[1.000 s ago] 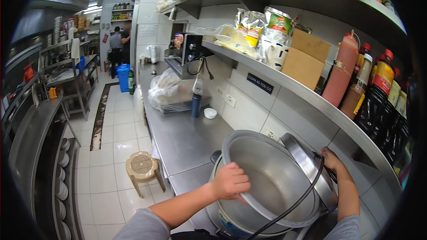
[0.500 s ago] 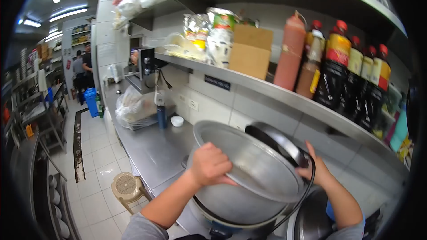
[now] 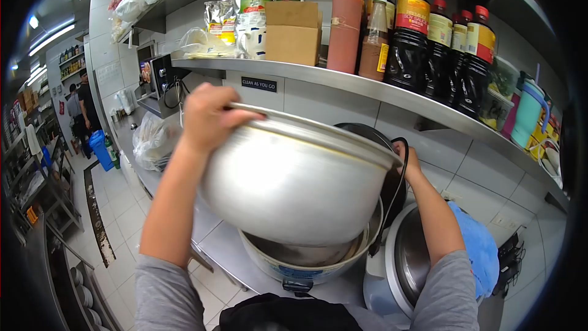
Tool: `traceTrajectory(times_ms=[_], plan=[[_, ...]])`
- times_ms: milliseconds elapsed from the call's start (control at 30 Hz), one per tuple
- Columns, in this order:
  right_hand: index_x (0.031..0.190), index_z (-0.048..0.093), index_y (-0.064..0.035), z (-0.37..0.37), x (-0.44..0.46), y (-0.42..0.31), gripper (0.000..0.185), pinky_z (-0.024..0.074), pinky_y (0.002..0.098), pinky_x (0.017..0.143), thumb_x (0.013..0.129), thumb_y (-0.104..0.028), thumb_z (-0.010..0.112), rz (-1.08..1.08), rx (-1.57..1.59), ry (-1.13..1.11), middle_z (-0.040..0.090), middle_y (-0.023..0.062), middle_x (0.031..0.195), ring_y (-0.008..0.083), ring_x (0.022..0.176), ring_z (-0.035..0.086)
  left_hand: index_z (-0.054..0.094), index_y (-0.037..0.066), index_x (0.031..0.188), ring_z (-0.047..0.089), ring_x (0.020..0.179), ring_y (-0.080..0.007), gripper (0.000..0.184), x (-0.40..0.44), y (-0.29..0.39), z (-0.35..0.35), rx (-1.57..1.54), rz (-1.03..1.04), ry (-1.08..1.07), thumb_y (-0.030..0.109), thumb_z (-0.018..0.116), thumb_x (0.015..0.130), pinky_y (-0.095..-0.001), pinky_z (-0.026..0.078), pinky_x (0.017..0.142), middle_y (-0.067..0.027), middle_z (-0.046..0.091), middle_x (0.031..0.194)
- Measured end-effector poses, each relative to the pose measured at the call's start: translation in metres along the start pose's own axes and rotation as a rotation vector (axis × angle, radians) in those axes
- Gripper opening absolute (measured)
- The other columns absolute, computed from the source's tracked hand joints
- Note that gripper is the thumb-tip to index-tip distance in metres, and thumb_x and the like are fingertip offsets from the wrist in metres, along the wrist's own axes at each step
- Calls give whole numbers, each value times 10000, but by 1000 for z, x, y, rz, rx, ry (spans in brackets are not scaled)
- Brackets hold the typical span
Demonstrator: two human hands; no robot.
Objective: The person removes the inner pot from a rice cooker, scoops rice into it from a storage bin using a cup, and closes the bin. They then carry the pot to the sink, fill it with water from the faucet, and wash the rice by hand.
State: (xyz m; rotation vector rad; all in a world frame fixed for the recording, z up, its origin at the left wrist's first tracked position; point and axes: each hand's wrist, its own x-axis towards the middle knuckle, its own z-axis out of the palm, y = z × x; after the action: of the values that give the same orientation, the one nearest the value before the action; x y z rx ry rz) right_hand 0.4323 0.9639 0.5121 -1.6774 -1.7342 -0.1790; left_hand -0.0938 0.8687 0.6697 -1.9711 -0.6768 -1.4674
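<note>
A large silver metal pot (image 3: 288, 184) is tilted up above the rice cooker body (image 3: 288, 270), whose inside shows beneath it. My left hand (image 3: 211, 113) is closed over the pot's left rim, thumb on the near side. At the far right end of the rim is my right hand (image 3: 409, 158), its fingers curled at the edge and partly hidden by the pot and a black cord-like loop. Behind the pot, the cooker's dark lid (image 3: 361, 130) stands raised.
A second rice cooker (image 3: 416, 251) stands close on the right, with a blue cloth (image 3: 471, 245) beyond it. Overhead, a shelf (image 3: 294, 68) carries soy sauce bottles (image 3: 409, 37) and a cardboard box (image 3: 293, 34). A plastic bag (image 3: 153, 141) lies left on the counter.
The pot has risen out of the cooker body, its left side tipping upward. My left hand has moved up and left with it. The view has shifted to the right.
</note>
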Motion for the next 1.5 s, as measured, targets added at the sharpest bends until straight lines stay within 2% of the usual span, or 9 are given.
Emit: traceTrajectory(times_ms=[433, 500, 767, 967, 1033, 1100, 1167, 1300, 1500], plan=[[1299, 649, -36, -63, -8, 4, 821, 483, 424, 1055, 676, -513, 893, 472, -800, -695, 614, 163, 1369, 324, 1257, 591, 483, 4, 690, 420, 589, -111, 470, -105, -39, -348, 174, -282, 138, 426, 669, 780, -271, 295, 554, -25, 441, 651], [1264, 682, -60, -64, -8, -39, 652, 523, 604, 943, 737, -385, 885, 506, -928, -569, 659, 155, 1313, 343, 1174, 654, 509, 3, 671, 425, 592, -123, 474, -134, -34, -385, 242, -374, 139, 427, 705, 748, -283, 298, 559, -35, 461, 632], [1137, 659, 0, -63, -86, -356, 382, 538, 469, 849, 826, -192, 772, -166, -513, 78, 715, 186, 1023, 383, 978, 683, 497, 103, 566, 409, 496, -244, 642, -255, -24, -535, 918, -393, -153, 669, 796, 510, -368, 291, 595, -31, 435, 501], [1239, 645, -61, 61, -212, -547, 402, 514, 357, 893, 858, -147, 740, -575, 402, -727, 715, 125, 1037, 256, 955, 685, 474, 119, 560, 442, 483, -250, 598, -326, -52, -617, 1217, -526, -364, 586, 841, 497, -374, 283, 614, -35, 448, 491], [1285, 619, -54, 145, -245, -564, 430, 523, 368, 919, 889, -181, 728, -229, 646, -1252, 715, 138, 1091, 235, 1021, 680, 500, 111, 560, 443, 484, -257, 577, -355, -79, -646, 1284, -601, -411, 571, 847, 516, -373, 287, 616, -43, 465, 492], [1323, 599, -58, 266, -308, -554, 498, 520, 386, 942, 902, -293, 725, 51, 641, -1350, 706, 177, 1131, 269, 1073, 668, 510, 104, 560, 440, 485, -266, 575, -387, -109, -674, 1303, -674, -470, 567, 849, 521, -377, 292, 624, -53, 471, 492], [1374, 576, -92, 360, -399, -523, 577, 503, 442, 962, 918, -430, 683, -392, -177, -1300, 681, 159, 1227, 302, 1126, 660, 520, 97, 560, 438, 487, -275, 573, -415, -142, -698, 1308, -753, -509, 562, 851, 527, -381, 298, 632, -63, 476, 492], [1426, 562, -183, 427, -430, -582, 665, 445, 462, 1063, 893, -572, 643, -352, -363, -2231, 578, 168, 1419, 360, 1282, 563, 515, 75, 557, 426, 496, -306, 580, -475, -214, -748, 1347, -929, -575, 534, 868, 523, -393, 311, 669, -99, 484, 495], [1162, 735, -108, 678, -339, -736, 374, 481, 548, 993, 896, -351, 637, -780, -590, -1682, 660, 128, 1316, 338, 1220, 617, 580, 39, 581, 428, 565, -329, 458, -533, -335, -828, 1508, -1156, -401, 336, 927, 549, -424, 356, 635, -122, 549, 544]])
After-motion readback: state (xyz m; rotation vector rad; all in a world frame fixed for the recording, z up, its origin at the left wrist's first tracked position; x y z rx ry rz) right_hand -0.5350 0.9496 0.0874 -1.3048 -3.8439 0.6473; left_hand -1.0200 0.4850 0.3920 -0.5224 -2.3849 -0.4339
